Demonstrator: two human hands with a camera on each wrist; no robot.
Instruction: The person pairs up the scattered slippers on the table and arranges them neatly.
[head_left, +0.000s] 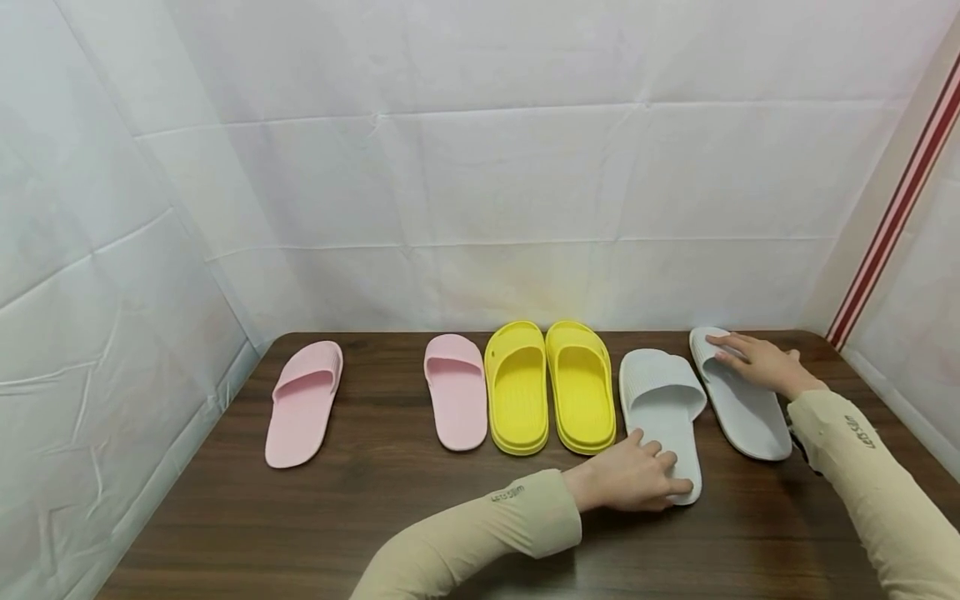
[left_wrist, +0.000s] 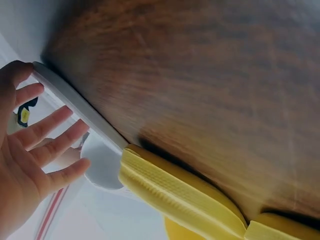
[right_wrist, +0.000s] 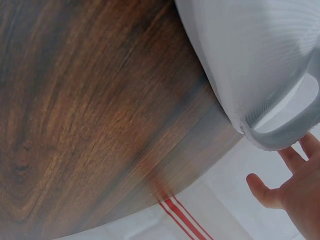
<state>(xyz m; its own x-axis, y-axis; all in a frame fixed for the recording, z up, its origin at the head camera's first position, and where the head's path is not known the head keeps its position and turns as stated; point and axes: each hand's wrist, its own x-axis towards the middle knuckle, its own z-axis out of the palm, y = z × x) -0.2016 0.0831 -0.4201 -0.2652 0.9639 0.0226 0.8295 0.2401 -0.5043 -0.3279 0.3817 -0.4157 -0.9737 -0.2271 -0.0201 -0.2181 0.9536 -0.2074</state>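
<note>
In the head view, two white slippers lie at the table's right, toes toward the back. My left hand (head_left: 633,473) is over the heel of the nearer white slipper (head_left: 663,408), fingers spread and touching it. The left wrist view shows these fingers (left_wrist: 52,125) loosely extended beside the slipper's edge (left_wrist: 75,102). My right hand (head_left: 765,362) rests on the strap of the other white slipper (head_left: 750,417), which stands slightly angled at the far right. In the right wrist view, its fingertips touch the strap's rim (right_wrist: 280,137), while the thumb (right_wrist: 260,190) stays apart.
Two yellow slippers (head_left: 517,417) stand side by side, left of the white ones. A pink slipper (head_left: 459,408) is next to them; another pink slipper (head_left: 300,425) lies farther left. White cloth (head_left: 510,183) hangs behind the dark wooden table (head_left: 337,533).
</note>
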